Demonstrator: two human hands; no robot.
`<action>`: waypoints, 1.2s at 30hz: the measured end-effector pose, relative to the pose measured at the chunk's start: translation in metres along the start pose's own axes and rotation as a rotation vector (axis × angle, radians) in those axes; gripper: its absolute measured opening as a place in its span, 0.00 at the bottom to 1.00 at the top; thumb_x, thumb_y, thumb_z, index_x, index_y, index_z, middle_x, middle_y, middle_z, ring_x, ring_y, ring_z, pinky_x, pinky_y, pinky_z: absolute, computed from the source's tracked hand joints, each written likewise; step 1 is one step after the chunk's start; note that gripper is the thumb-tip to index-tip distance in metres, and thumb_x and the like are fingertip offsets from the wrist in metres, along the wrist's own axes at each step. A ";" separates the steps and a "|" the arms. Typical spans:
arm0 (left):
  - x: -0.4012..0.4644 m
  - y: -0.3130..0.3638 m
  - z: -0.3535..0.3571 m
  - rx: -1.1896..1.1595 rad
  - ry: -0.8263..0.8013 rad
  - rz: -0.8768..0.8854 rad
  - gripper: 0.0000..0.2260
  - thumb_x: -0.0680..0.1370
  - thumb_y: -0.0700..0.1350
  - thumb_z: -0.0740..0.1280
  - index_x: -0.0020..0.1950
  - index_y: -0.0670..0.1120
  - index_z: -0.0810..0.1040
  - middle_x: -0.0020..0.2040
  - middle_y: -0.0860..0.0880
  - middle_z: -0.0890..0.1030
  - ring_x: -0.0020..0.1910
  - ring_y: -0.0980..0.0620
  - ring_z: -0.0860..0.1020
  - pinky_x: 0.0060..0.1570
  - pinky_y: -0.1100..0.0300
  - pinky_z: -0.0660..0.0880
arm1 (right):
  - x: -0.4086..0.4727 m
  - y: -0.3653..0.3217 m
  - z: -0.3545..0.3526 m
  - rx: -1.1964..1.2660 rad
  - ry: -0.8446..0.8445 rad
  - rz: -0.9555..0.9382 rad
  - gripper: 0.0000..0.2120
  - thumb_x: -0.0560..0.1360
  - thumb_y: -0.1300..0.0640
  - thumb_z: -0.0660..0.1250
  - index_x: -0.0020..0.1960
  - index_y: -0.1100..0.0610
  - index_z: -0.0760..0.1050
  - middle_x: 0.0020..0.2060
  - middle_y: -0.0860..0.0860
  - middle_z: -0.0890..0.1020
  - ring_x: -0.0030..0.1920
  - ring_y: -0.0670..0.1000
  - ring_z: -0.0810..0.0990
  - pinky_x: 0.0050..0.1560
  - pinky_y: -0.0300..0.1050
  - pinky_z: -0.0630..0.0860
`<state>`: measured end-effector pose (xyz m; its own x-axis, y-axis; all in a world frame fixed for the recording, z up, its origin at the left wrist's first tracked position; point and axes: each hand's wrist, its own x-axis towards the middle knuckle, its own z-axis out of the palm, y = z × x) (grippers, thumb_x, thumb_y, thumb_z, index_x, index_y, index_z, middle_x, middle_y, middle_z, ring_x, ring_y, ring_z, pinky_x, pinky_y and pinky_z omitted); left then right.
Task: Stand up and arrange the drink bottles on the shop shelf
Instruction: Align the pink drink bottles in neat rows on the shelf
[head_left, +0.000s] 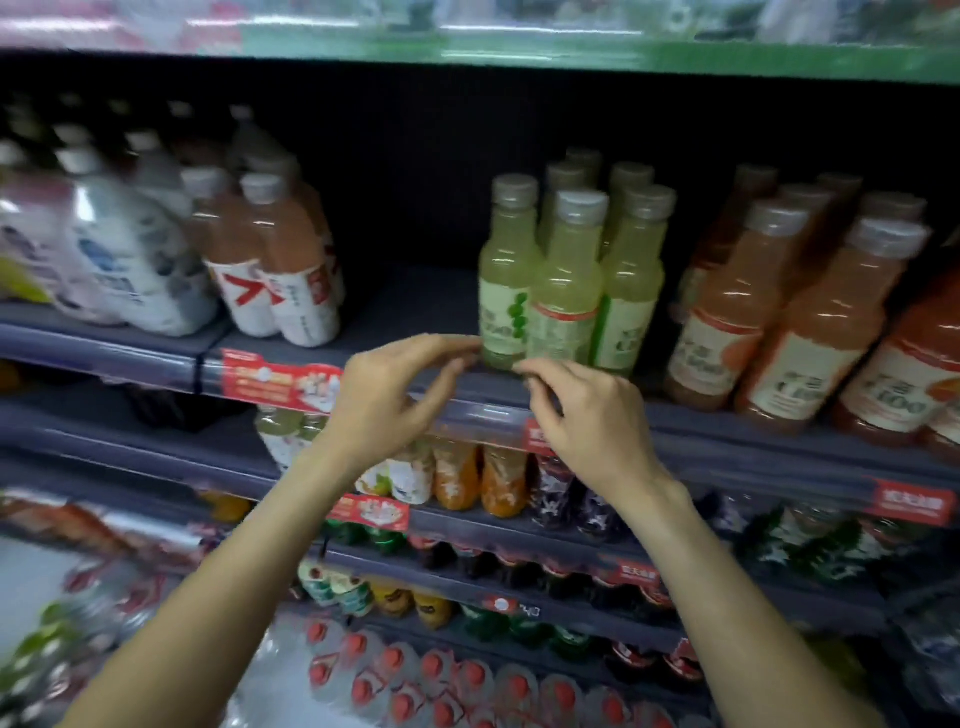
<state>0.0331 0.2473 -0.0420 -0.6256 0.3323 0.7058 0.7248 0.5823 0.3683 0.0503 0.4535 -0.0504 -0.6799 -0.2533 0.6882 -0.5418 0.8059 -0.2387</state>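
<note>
Pale green drink bottles (566, 280): six counted, upright, clustered mid-shelf (415, 306). Left hand (395, 395): fingers half-curled, fingertips at the base of the nearest-left bottle, grip unclear. Right hand (587, 415): loosely curled at the base of the front bottle, holding nothing visibly. Orange bottles (795, 312) right; brown-pink bottles (270, 260) left.

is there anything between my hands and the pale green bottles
Nothing visible. The left hand fingertips reach the base of the front-left pale green bottle, and the right hand sits just below the group.
</note>
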 end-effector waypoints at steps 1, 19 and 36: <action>-0.010 -0.022 -0.014 -0.005 0.114 -0.008 0.10 0.79 0.42 0.63 0.59 0.44 0.79 0.51 0.57 0.82 0.50 0.64 0.79 0.51 0.65 0.76 | 0.009 -0.013 0.014 0.093 -0.018 0.036 0.09 0.74 0.62 0.66 0.52 0.55 0.81 0.42 0.48 0.85 0.39 0.48 0.82 0.39 0.36 0.74; 0.016 -0.246 -0.129 -0.018 0.245 -0.345 0.38 0.72 0.62 0.67 0.73 0.41 0.62 0.68 0.43 0.69 0.66 0.48 0.69 0.63 0.68 0.64 | 0.175 -0.139 0.213 0.576 0.059 0.374 0.42 0.67 0.52 0.77 0.73 0.53 0.56 0.67 0.52 0.71 0.65 0.48 0.72 0.59 0.36 0.72; 0.023 -0.258 -0.178 -0.514 -0.214 -0.316 0.40 0.70 0.59 0.71 0.75 0.49 0.57 0.68 0.53 0.72 0.66 0.58 0.72 0.64 0.60 0.71 | 0.176 -0.135 0.196 0.566 -0.060 0.458 0.41 0.71 0.60 0.73 0.74 0.48 0.51 0.55 0.35 0.69 0.51 0.28 0.71 0.45 0.21 0.69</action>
<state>-0.1166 -0.0275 -0.0125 -0.8369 0.3746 0.3990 0.5087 0.2637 0.8195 -0.0932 0.1950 -0.0317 -0.9166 0.0007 0.3999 -0.3585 0.4418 -0.8224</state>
